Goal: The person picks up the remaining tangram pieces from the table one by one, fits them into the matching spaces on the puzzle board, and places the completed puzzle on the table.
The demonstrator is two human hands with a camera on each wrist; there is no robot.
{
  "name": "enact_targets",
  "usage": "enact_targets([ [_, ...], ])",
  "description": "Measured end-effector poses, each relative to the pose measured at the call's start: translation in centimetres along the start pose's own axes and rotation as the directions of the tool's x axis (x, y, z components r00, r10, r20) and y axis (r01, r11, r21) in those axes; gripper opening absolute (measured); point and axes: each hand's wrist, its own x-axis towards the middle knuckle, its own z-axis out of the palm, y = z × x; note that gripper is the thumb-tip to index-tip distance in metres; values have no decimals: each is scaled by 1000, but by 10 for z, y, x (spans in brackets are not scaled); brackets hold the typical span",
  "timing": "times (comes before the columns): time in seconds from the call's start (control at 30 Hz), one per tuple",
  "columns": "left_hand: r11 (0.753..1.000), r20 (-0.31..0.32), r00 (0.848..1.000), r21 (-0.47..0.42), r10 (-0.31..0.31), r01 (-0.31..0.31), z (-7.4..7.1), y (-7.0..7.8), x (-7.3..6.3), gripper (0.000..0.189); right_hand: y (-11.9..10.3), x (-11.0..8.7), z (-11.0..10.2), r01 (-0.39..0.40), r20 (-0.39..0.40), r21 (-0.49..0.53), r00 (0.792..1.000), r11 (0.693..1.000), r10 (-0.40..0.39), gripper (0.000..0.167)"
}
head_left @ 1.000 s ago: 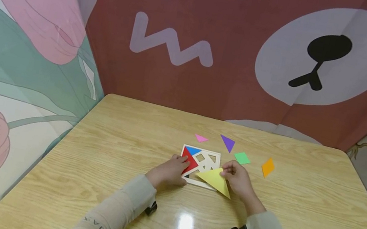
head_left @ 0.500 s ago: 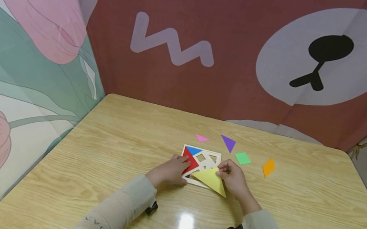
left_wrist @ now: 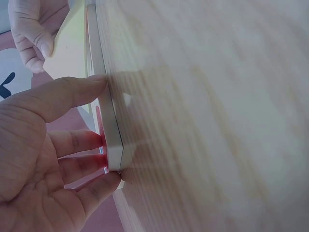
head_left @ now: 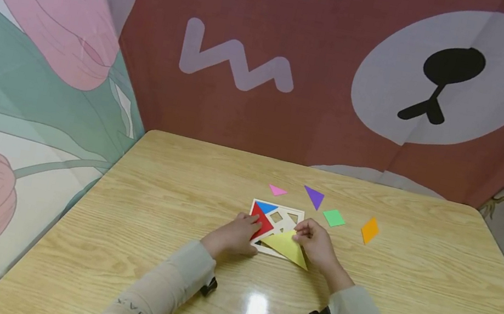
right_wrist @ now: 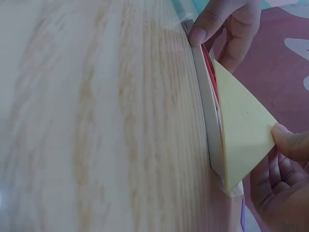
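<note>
A white tangram tray [head_left: 266,251] lies on the table, with a red triangle [head_left: 263,224] and a blue triangle [head_left: 266,207] set into its left side. My left hand [head_left: 232,236] holds the tray's left end, thumb against the near edge and fingertips over the red piece. Between thumb and fingers, my right hand [head_left: 319,246] pinches one corner of a large yellow triangle [head_left: 286,246]. That piece slants over the tray's near right part, one tip sticking out past the near edge. In the right wrist view the yellow triangle [right_wrist: 246,130] stands tilted against the tray's side.
Behind and right of the tray lie a pink piece [head_left: 277,190], a purple triangle [head_left: 315,197], a green square [head_left: 334,218] and an orange parallelogram [head_left: 370,230]. The wooden table [head_left: 411,283] ends at a printed cloth [head_left: 317,123] behind.
My right hand has moved left with the yellow triangle, bringing it further over the tray. My left hand has stayed in place.
</note>
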Motion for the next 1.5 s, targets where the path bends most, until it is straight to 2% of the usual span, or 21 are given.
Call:
enact_targets([
  [1.0,1000,0,1000,-16,-18,18,-4,4,-1,65,-5,7,12,67,24,-13,997,998,-67,10],
  [1.23,1000,0,1000,-23,-18,18,-4,4,-1,66,-5,8,13,79,20,-46,997,996,-78,10],
  [1.5,1000,-10,1000,-27,-11,11,-4,3,-1,65,-6,9,15,102,58,-59,993,993,-98,9],
])
